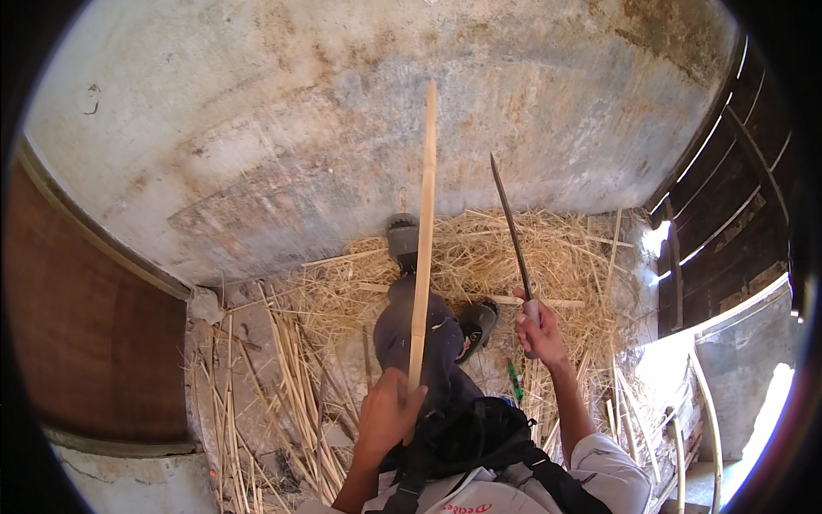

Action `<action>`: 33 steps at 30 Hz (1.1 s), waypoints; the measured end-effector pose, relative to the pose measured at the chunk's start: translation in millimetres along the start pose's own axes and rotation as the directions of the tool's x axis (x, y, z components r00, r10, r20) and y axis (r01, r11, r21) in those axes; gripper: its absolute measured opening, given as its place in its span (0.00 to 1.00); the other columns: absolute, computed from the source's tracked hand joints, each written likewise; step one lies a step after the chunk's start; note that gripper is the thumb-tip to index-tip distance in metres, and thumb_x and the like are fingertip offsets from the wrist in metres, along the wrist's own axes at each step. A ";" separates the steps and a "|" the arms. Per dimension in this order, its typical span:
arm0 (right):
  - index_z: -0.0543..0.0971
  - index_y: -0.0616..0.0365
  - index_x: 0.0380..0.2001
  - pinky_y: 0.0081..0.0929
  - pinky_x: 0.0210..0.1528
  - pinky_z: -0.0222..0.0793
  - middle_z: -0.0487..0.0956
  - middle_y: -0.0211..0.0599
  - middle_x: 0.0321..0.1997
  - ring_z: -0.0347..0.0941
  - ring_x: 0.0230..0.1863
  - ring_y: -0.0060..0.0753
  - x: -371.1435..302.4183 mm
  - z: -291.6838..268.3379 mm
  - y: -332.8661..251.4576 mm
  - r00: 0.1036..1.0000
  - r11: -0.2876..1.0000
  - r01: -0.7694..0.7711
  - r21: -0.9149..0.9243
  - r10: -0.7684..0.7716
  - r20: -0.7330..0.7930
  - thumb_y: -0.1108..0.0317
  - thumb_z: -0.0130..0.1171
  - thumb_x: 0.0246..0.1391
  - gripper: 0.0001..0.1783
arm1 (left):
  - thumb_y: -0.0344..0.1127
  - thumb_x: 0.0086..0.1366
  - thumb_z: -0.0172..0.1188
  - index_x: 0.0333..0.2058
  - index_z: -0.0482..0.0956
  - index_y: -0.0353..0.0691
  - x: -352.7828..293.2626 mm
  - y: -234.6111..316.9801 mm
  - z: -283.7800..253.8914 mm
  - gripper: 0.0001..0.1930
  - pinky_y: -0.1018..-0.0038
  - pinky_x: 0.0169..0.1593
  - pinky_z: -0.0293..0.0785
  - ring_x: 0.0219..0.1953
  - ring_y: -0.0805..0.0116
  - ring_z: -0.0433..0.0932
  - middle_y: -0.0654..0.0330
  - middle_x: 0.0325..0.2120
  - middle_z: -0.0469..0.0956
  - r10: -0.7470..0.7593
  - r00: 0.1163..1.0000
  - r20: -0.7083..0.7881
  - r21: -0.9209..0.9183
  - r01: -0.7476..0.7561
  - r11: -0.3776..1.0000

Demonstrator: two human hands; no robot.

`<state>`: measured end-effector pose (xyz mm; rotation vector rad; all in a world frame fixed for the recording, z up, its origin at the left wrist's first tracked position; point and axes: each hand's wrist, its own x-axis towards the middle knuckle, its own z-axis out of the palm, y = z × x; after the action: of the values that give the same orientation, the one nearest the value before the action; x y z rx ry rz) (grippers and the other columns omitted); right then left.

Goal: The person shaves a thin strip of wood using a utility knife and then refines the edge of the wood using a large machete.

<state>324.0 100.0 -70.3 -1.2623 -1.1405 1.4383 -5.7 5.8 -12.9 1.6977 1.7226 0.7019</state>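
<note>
My left hand [390, 408] is wrapped round the lower end of a long, pale bamboo strip [425, 214], which points up and away from me over my leg. In my right hand [540, 329] is the handle of a long knife [513, 224] with a narrow dark blade, its tip aimed toward the wall. Blade and strip are apart. The strip's bottom end is partly hidden by my left hand.
Curly shavings [479, 257] cover the floor around my shoes [479, 325]. Many bamboo strips [282, 377] lie at the left. A stained wall [360, 146] rises ahead, a brown panel [103, 325] stands left, and dark slats [728, 188] are at right. A small green object [515, 382] lies near my right forearm.
</note>
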 end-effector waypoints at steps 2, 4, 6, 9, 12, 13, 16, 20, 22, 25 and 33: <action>0.63 0.59 0.72 0.17 0.25 0.63 0.73 0.25 0.27 0.69 0.23 0.17 -0.1 8.5 -12.6 0.993 0.994 0.090 -0.058 -0.085 0.078 0.68 0.57 0.68 0.32 | 0.38 0.65 0.71 0.42 0.74 0.34 -2.2 1.1 0.7 0.18 0.68 0.31 0.77 0.23 0.62 0.80 0.54 0.24 0.79 0.020 1.000 -0.022 -0.020 -0.021 1.000; 0.65 0.59 0.71 0.19 0.27 0.66 0.75 0.27 0.28 0.71 0.25 0.19 -1.2 18.4 -23.8 0.979 0.983 0.153 -0.099 -0.138 0.149 0.69 0.59 0.66 0.32 | 0.37 0.67 0.68 0.44 0.73 0.34 -6.5 1.6 -1.1 0.16 0.68 0.30 0.76 0.23 0.65 0.80 0.55 0.24 0.79 0.024 0.999 -0.030 -0.016 -0.024 1.000; 0.69 0.58 0.69 0.22 0.30 0.69 0.77 0.30 0.29 0.73 0.26 0.22 -2.1 29.8 -37.6 0.960 0.969 0.212 -0.125 -0.183 0.213 0.69 0.62 0.64 0.31 | 0.35 0.70 0.65 0.45 0.72 0.35 -7.9 -5.4 -3.5 0.13 0.63 0.32 0.77 0.26 0.57 0.82 0.50 0.28 0.80 -0.081 0.997 0.017 -0.185 0.083 0.979; 0.74 0.55 0.64 0.27 0.34 0.71 0.78 0.36 0.28 0.76 0.27 0.27 -8.4 38.4 -54.1 0.937 0.779 0.347 -0.521 -0.273 0.217 0.67 0.68 0.60 0.29 | 0.33 0.74 0.60 0.48 0.71 0.36 -9.3 -1.5 -3.8 0.11 0.66 0.30 0.75 0.25 0.62 0.81 0.53 0.28 0.80 -0.148 0.989 0.018 -0.389 0.143 0.910; 0.79 0.54 0.58 0.30 0.33 0.73 0.80 0.42 0.28 0.79 0.27 0.35 -5.9 50.8 -44.8 0.907 0.744 0.413 -0.526 -0.391 0.160 0.64 0.72 0.56 0.27 | 0.33 0.77 0.56 0.51 0.71 0.35 -15.6 -9.0 10.7 0.10 0.74 0.25 0.69 0.22 0.74 0.74 0.61 0.26 0.75 -0.134 0.991 -0.025 -0.531 0.101 0.841; 0.80 0.54 0.57 0.31 0.32 0.73 0.80 0.41 0.27 0.80 0.27 0.37 -8.2 55.7 -47.9 0.899 0.726 0.426 -0.540 -0.404 0.165 0.63 0.73 0.55 0.27 | 0.33 0.77 0.55 0.52 0.71 0.35 -18.9 -14.1 17.0 0.10 0.76 0.24 0.67 0.21 0.78 0.71 0.64 0.25 0.74 -0.126 0.991 -0.041 -0.570 0.080 0.818; 0.81 0.54 0.53 0.32 0.30 0.74 0.82 0.40 0.27 0.80 0.25 0.39 -13.2 63.9 -60.3 0.856 0.641 0.494 -0.587 -0.478 0.198 0.62 0.76 0.52 0.25 | 0.36 0.79 0.52 0.53 0.70 0.36 -21.1 3.7 17.7 0.11 0.82 0.19 0.59 0.16 0.81 0.63 0.68 0.28 0.69 -0.095 0.994 -0.047 -0.700 0.035 0.714; 0.82 0.53 0.46 0.33 0.28 0.74 0.82 0.38 0.27 0.80 0.24 0.43 -9.1 67.5 -58.9 0.746 0.482 0.629 -0.610 -0.595 0.298 0.61 0.78 0.48 0.23 | 0.36 0.81 0.48 0.57 0.67 0.37 -6.4 25.0 4.6 0.13 0.83 0.18 0.56 0.15 0.83 0.58 0.68 0.25 0.66 -0.042 0.997 0.061 -0.840 0.074 0.538; 0.81 0.51 0.45 0.37 0.28 0.74 0.82 0.37 0.26 0.81 0.24 0.45 -4.2 71.9 -65.2 0.705 0.393 0.668 -0.632 -0.606 0.368 0.59 0.77 0.47 0.23 | 0.37 0.82 0.46 0.58 0.67 0.37 4.4 35.0 -3.0 0.13 0.83 0.18 0.55 0.15 0.84 0.56 0.68 0.24 0.65 -0.023 0.996 0.082 -0.863 0.083 0.498; 0.79 0.48 0.45 0.39 0.29 0.75 0.80 0.35 0.22 0.81 0.24 0.44 5.7 78.7 -75.3 0.673 0.254 0.690 -0.677 -0.569 0.472 0.54 0.76 0.45 0.25 | 0.40 0.82 0.46 0.59 0.67 0.37 9.7 37.3 -7.4 0.15 0.83 0.21 0.57 0.19 0.85 0.60 0.68 0.27 0.68 0.064 0.992 0.110 -0.889 0.070 0.453; 0.77 0.45 0.42 0.42 0.27 0.76 0.80 0.34 0.21 0.81 0.23 0.44 15.1 88.5 -94.4 0.730 0.261 0.662 -0.703 -0.440 0.524 0.51 0.75 0.45 0.24 | 0.37 0.83 0.46 0.57 0.68 0.38 13.9 31.4 8.5 0.12 0.85 0.18 0.52 0.17 0.87 0.54 0.71 0.22 0.63 0.046 0.998 -0.034 -0.769 -0.055 0.637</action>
<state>238.8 125.2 24.9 -1.0728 -2.3915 0.3533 21.8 20.4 3.7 1.1097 1.0936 1.2583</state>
